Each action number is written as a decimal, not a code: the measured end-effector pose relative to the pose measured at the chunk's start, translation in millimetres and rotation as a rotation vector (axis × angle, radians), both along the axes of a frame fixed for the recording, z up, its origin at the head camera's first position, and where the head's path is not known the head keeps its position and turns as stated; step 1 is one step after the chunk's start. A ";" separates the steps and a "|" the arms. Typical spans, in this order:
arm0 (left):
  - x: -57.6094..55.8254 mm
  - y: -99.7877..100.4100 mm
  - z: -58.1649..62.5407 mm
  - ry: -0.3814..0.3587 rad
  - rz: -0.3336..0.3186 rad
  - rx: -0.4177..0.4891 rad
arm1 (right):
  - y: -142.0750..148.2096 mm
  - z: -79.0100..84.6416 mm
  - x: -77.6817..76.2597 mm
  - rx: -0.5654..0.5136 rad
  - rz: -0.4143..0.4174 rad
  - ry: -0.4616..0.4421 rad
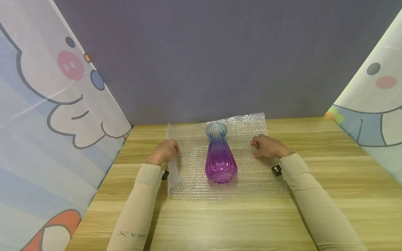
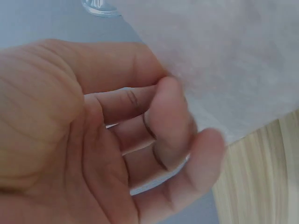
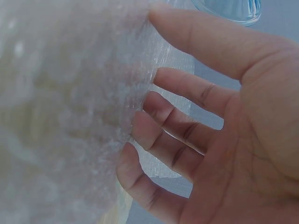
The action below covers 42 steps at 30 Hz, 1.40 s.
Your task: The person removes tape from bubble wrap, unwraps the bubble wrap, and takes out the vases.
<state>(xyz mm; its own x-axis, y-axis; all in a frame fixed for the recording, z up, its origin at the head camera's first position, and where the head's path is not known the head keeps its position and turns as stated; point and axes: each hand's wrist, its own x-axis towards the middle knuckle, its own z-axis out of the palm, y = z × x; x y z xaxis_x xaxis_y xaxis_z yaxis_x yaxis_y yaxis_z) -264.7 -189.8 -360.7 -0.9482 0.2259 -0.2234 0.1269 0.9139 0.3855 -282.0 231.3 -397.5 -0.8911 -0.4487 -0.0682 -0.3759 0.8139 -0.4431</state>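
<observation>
A ribbed glass vase (image 1: 221, 157), clear blue at the mouth and purple at the base, is on a sheet of bubble wrap (image 1: 191, 174). Whether it stands or lies is hard to tell. My left hand (image 1: 164, 151) pinches the wrap's left edge between thumb and fingers, and that edge is lifted in the left wrist view. On the other side, my right hand (image 1: 268, 146) touches the wrap's right part. Its thumb and loosely bent fingers (image 3: 180, 93) are spread apart along the sheet. Only the vase's rim (image 3: 233, 10) appears in the right wrist view.
The wood-grain table (image 1: 232, 223) reaches to a grey wall (image 1: 220, 59) at the back. Cartoon-printed cloth (image 1: 47, 122) hangs on both sides. A small black device (image 1: 276, 170) is strapped at each wrist.
</observation>
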 end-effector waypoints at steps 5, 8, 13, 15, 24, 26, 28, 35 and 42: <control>0.8 0.1 0.6 0.017 -0.018 -0.029 | 0.7 -1.0 -0.7 -0.004 0.004 0.001; 0.6 -0.3 0.2 0.016 -0.023 -0.029 | 0.8 -1.2 -0.9 -0.004 0.001 -0.002; -0.5 -1.8 -1.9 0.009 -0.026 -0.013 | 0.4 -1.0 -1.4 -0.003 0.002 -0.005; -0.8 -2.3 -2.5 -0.008 -0.018 -0.005 | 0.4 -1.1 -1.7 -0.003 0.006 -0.002; 1.0 -4.2 0.6 -0.033 -0.008 -0.046 | 0.3 -0.3 -0.8 0.002 -0.003 -0.006; 1.3 -4.5 1.0 -0.040 -0.009 -0.050 | 0.2 -0.5 -1.0 0.005 -0.004 -0.004; 1.6 -5.0 1.1 -0.049 -0.012 -0.052 | 0.4 -1.0 -1.5 0.008 -0.005 -0.003; 2.2 -7.4 1.0 -0.089 -0.007 -0.079 | 0.8 -1.7 -2.7 0.010 -0.002 -0.002; 1.9 -10.5 1.4 -0.080 -0.025 -0.118 | 0.8 -1.8 -2.6 0.014 -0.007 -0.007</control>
